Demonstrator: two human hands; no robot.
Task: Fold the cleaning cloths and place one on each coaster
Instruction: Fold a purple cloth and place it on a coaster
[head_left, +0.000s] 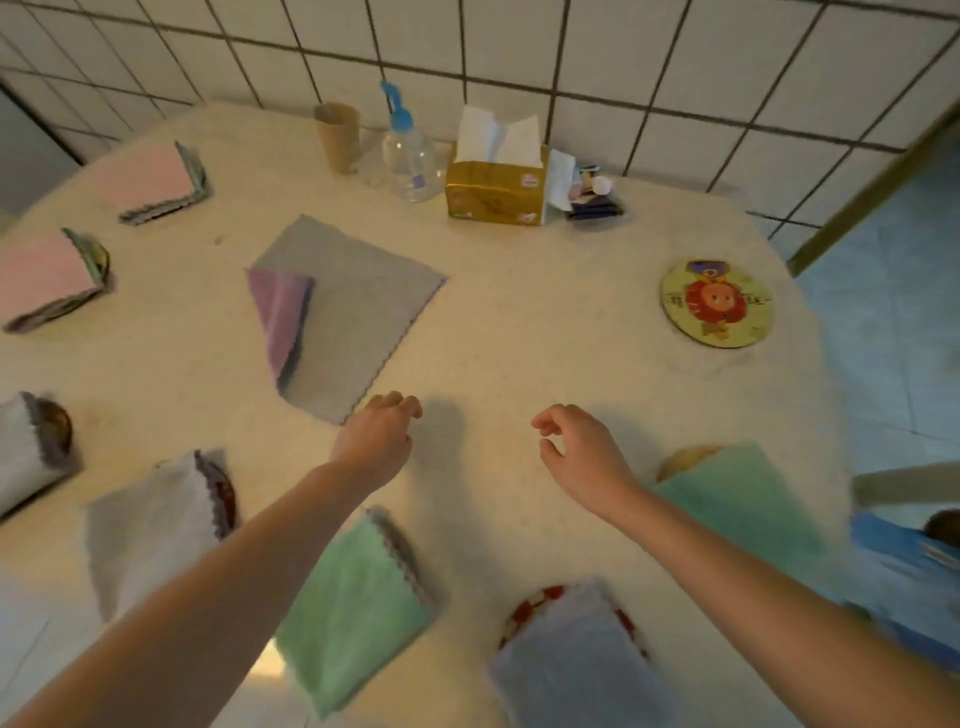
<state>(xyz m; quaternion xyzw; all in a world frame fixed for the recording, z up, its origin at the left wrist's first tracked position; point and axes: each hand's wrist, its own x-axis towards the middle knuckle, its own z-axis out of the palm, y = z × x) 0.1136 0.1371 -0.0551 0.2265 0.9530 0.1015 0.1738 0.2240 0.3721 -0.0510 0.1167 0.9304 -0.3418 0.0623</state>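
An unfolded grey cloth (358, 306) lies flat mid-table, its left corner turned over to show a purple side. My left hand (382, 431) hovers at its near corner, fingers loosely curled, holding nothing. Over bare table, my right hand (571, 447) is loosely curled and empty. A round yellow coaster (717, 301) with a red cartoon picture lies uncovered at the right. Folded cloths sit on other coasters: two pink (150, 182) (47, 280), two grey at the left (26, 457) (150, 525), two green (358, 608) (743, 499), and one grey-blue (576, 670).
By the tiled wall at the back stand a cardboard tube (337, 135), a clear pump bottle (408, 156), a gold tissue box (496, 182) and small items (592, 195). A blue box (904, 577) sits at the right table edge.
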